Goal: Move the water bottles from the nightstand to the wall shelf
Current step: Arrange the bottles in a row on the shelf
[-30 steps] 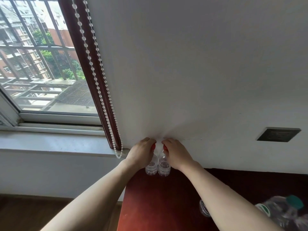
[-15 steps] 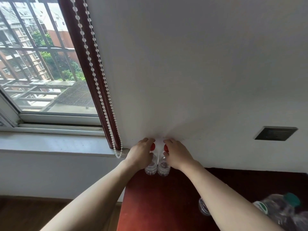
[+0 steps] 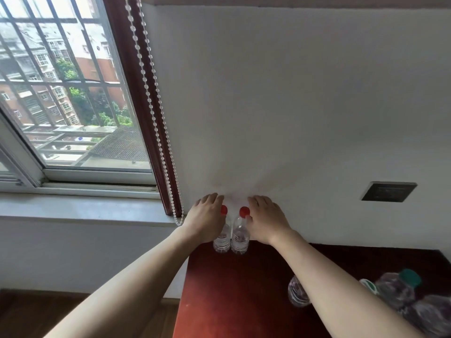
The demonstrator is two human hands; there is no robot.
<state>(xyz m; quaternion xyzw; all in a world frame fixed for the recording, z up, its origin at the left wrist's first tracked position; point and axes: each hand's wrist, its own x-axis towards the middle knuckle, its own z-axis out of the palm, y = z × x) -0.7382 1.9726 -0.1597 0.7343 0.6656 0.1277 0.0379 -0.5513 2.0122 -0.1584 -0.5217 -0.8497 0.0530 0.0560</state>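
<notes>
Two small clear water bottles with red caps stand upright side by side on a dark red wooden top (image 3: 244, 289), close against the white wall. My left hand (image 3: 206, 219) lies against the left bottle (image 3: 222, 240), fingers stretched toward the wall. The right bottle (image 3: 240, 237) has my right hand (image 3: 267, 219) beside it in the same way, a fingertip at the cap. Neither hand curls round a bottle. Both red caps show between my hands.
More clear bottles lie at the lower right of the wooden top, one (image 3: 297, 292) partly under my right forearm, another with a green cap (image 3: 400, 289). A dark wall plate (image 3: 389, 191) is on the right. Window, sill (image 3: 85, 208) and bead chain (image 3: 156, 106) are on the left.
My fingers have come off the bottle tops and straightened, and my hands have drawn slightly apart, uncovering both red caps. The bottles stay in place.
</notes>
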